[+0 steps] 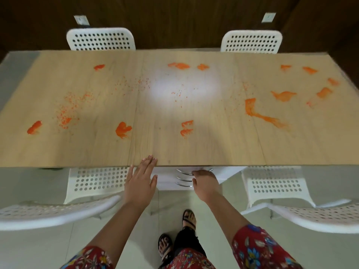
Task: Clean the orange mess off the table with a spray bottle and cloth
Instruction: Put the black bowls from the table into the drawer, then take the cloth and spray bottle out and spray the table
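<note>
In the head view, the wooden worktop runs with its long axis left to right, and the orange mess is spread over nearly all of it. The longest smear lies in the right half, a thick blob whose tail drags off toward the near right. Further right is a cluster of blotches. More blotches sit along the far edge, and three marks lie closer to the near edge - one at the left, one left of centre and a pair at the centre. Fine orange specks are scattered across the left half and thin out toward the bright glare in the middle.

The left hand is flat with straight fingers, their tips resting on the near edge of the worktop. The right hand is below that edge with its fingers curled at the curved metal handles of a white drawer unit under the worktop - whether it grips a handle I cannot tell. What the drawers hold is hidden.

White perforated chairs stand at the far side and the near side. Two small wall plates are on the dark far wall, any marking on them too small to read. Floral sleeves and sandalled feet show at the bottom.
</note>
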